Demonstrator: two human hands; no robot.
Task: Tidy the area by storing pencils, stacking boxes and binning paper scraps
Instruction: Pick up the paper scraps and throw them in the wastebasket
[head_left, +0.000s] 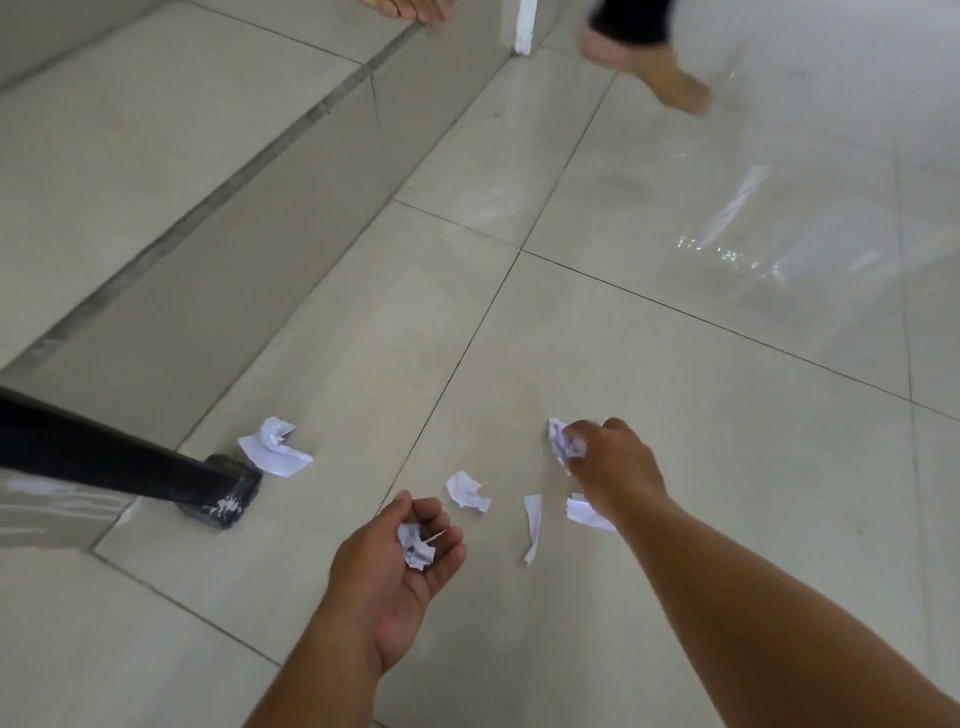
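Several white paper scraps lie on the pale tiled floor. My right hand (613, 467) grips a crumpled scrap (563, 444) with printing on it, low over the floor. My left hand (410, 551) is palm up with curled fingers, cupping another crumpled scrap (415, 545). Between the hands lie a small crumpled scrap (467, 490) and a thin torn strip (532, 525). A flat scrap (587, 512) shows partly under my right wrist. A larger folded scrap (272, 447) lies to the left, beside a black leg.
A black furniture leg (124, 462) with a paint-flecked foot slants in from the left. A raised tiled step (208, 208) runs along the left. Another person's bare foot (670, 78) is blurred at the top right, more toes (410, 8) at the top edge.
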